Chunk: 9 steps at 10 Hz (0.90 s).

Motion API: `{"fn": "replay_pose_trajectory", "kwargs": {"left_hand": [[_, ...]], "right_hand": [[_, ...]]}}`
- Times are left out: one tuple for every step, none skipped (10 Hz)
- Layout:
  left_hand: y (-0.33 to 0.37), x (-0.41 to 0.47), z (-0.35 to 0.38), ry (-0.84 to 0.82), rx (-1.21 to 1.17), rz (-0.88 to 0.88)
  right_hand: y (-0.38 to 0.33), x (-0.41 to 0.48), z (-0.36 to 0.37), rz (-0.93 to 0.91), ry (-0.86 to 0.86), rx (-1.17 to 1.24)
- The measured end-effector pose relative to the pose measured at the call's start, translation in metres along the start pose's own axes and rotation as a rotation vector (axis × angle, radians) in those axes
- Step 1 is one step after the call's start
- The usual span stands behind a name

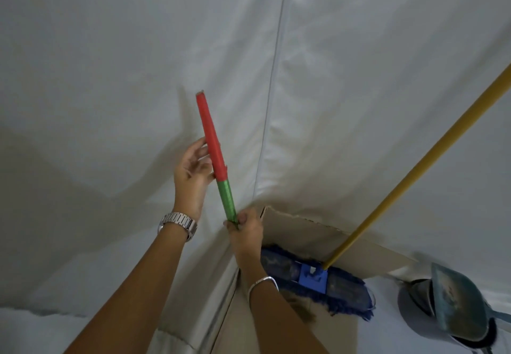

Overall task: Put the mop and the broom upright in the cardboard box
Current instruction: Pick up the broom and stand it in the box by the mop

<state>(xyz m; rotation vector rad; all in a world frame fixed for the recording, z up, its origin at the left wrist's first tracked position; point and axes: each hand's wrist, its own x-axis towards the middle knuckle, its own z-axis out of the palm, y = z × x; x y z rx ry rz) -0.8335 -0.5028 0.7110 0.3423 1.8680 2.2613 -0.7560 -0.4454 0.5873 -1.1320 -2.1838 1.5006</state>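
Red and green wrap covers the broom handle, which stands nearly upright in front of you, tipped slightly left at the top; its head is hidden below your arms, so you cannot tell whether it sits in the cardboard box yet. Your right hand is clenched around the green section low on the stick, while your left hand rests open-fingered against the red part, steadying rather than gripping. Judging by its look, the handle is stiff and light, and the glossy wrap may be slick, so take hold low with the fist and guide the top with the other palm. Inside the box, the mop already stands with its blue fringed head down and its yellow pole leaning off to the right. Just right of the box lies a dusty dustpan. White sheeting backs everything.
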Motion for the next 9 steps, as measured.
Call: {"fn": "replay_pose_trajectory", "kwargs": {"left_hand": [[-0.010, 0.004, -0.013, 0.165, 0.000, 0.012], [-0.015, 0.005, -0.027, 0.213, 0.128, 0.075], [-0.016, 0.007, -0.037, 0.211, 0.214, 0.096], [-0.014, 0.006, -0.039, 0.211, 0.218, 0.121], [-0.012, -0.001, -0.038, 0.248, 0.214, 0.145], [-0.018, -0.010, -0.034, 0.301, 0.277, 0.187], [-0.024, -0.017, -0.028, 0.315, 0.386, 0.258], [-0.026, -0.019, -0.022, 0.274, 0.467, 0.321], [-0.025, -0.023, -0.017, 0.299, 0.528, 0.318]], "right_hand": [[-0.002, 0.001, 0.016, -0.011, -0.049, 0.013], [-0.003, -0.003, 0.026, -0.056, -0.108, -0.024], [-0.004, -0.010, 0.031, -0.073, -0.113, 0.018], [-0.003, -0.009, 0.032, -0.074, -0.126, 0.002], [-0.002, -0.008, 0.030, -0.077, -0.136, -0.031], [0.007, -0.008, 0.027, -0.088, -0.139, -0.044], [0.010, -0.011, 0.024, -0.085, -0.186, -0.068], [0.015, -0.011, 0.021, -0.088, -0.238, -0.065], [0.015, -0.012, 0.016, -0.090, -0.267, -0.071]]}}
